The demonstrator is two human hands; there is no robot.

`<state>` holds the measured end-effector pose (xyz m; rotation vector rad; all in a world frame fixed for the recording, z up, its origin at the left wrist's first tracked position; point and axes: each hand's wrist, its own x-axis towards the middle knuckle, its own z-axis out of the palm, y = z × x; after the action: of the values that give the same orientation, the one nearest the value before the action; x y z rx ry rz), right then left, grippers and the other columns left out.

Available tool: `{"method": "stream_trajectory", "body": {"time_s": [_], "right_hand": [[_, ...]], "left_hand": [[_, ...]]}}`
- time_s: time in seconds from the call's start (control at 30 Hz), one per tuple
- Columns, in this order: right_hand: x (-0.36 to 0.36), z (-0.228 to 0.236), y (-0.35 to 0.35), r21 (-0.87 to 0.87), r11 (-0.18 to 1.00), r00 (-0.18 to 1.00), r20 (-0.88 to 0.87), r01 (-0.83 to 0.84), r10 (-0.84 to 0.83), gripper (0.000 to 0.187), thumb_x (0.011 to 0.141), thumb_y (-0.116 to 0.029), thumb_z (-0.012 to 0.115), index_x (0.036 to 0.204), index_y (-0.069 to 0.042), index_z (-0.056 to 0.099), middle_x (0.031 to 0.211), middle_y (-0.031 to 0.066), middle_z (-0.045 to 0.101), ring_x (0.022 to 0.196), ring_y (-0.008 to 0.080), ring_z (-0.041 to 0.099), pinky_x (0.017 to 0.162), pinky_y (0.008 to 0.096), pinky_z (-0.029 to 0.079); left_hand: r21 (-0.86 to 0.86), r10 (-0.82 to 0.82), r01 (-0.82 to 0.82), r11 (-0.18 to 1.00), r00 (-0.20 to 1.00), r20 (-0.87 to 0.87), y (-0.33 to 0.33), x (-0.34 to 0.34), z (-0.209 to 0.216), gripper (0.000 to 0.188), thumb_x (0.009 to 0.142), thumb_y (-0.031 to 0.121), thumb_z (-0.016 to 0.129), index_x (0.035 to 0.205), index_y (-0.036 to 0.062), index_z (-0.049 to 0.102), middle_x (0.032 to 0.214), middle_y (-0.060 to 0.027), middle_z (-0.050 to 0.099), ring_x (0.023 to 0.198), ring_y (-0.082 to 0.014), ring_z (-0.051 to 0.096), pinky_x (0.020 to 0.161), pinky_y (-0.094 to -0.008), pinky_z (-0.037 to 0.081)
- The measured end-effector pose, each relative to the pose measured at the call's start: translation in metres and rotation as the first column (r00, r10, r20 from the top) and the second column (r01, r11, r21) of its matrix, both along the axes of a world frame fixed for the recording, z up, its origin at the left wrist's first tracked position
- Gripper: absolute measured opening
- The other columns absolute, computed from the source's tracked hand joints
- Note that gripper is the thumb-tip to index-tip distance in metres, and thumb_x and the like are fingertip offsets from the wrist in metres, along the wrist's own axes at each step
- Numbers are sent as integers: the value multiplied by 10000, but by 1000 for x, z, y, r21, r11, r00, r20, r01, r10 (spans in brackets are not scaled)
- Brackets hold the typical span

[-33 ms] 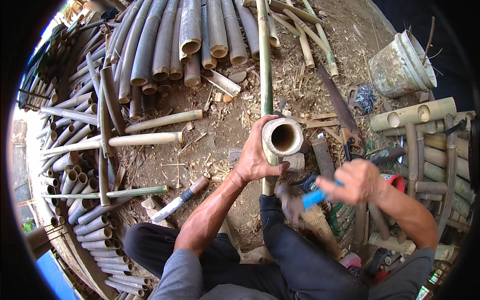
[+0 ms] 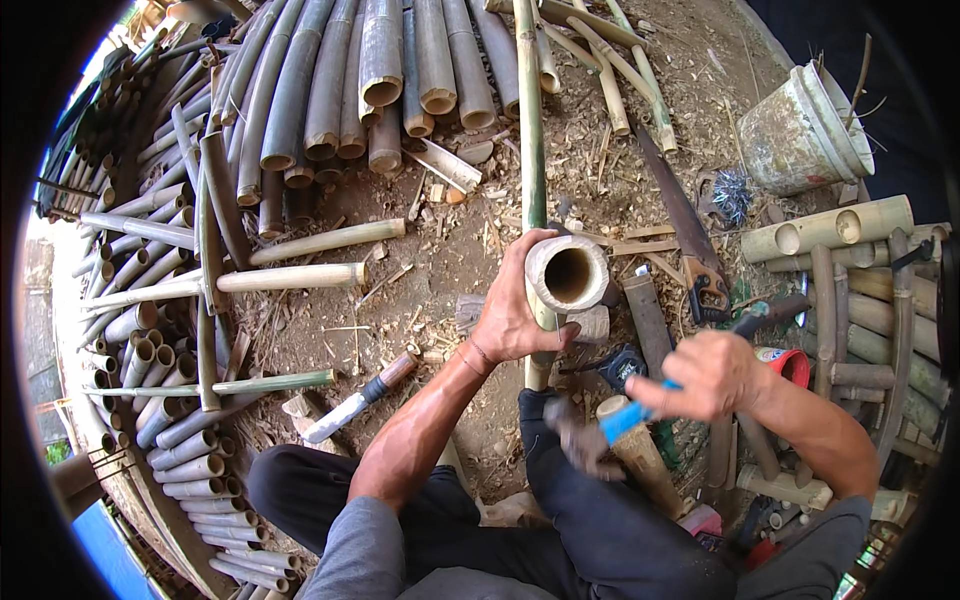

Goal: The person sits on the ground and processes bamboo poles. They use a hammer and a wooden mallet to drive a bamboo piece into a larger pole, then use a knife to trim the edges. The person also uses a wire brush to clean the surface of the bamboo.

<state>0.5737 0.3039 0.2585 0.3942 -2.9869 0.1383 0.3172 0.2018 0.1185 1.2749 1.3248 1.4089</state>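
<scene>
My left hand (image 2: 507,312) is closed around a short, thick bamboo tube (image 2: 538,283), whose round open end faces up at me. A long greenish bamboo pole (image 2: 533,150) runs from the far edge toward my knee, passing beneath the tube. To the right, my right hand (image 2: 708,375) grips a hammer (image 2: 622,421) with a blue and black handle. The hammer's head hangs low over my thigh, slightly blurred, apart from the tube. Just past the hammer lies a dark tape measure (image 2: 624,366), and an upright bamboo piece (image 2: 640,450) stands beside it.
Stacked bamboo poles (image 2: 330,100) fill the far left. A knife (image 2: 362,398) lies left of my arm. Right of the pole rest a handsaw (image 2: 688,235) and a stained bucket (image 2: 800,135). A bamboo frame (image 2: 850,228) and red container (image 2: 790,368) stand far right. Wood chips litter the ground.
The hammer's head has dropped slightly toward my thigh, and my right hand has tilted down a little. My left hand and the bamboo tube have stayed in place.
</scene>
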Motion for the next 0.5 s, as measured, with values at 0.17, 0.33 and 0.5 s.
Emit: {"method": "stream_trajectory", "body": {"time_s": [0.17,0.33,0.5], "right_hand": [[-7,0,8,204,968,989,-20,148,-147,282,893,-338,653,1116,-166,679,598,-62,358,462,77,444,376,262,346],[-4,2,-3,24,996,996,-2,-87,87,313,882,-365,664,1125,-169,679,601,-71,318,467,78,418,386,260,320],[-7,-5,10,121,977,984,-21,178,-177,407,863,-408,660,1161,-131,661,628,-39,344,466,103,400,385,268,314]], "left_hand": [[-18,-7,8,1000,1000,23,1,1,-1,1062,549,284,846,1447,40,336,1358,-170,477,1302,-346,474,1135,-432,362],[-14,4,-4,1000,1000,16,1,0,0,1061,543,279,847,1445,43,341,1353,-170,482,1301,-340,472,1136,-428,357],[5,20,-20,1000,1000,3,1,-2,-4,1057,539,274,845,1442,43,346,1340,-166,491,1298,-336,476,1133,-424,359]]}}
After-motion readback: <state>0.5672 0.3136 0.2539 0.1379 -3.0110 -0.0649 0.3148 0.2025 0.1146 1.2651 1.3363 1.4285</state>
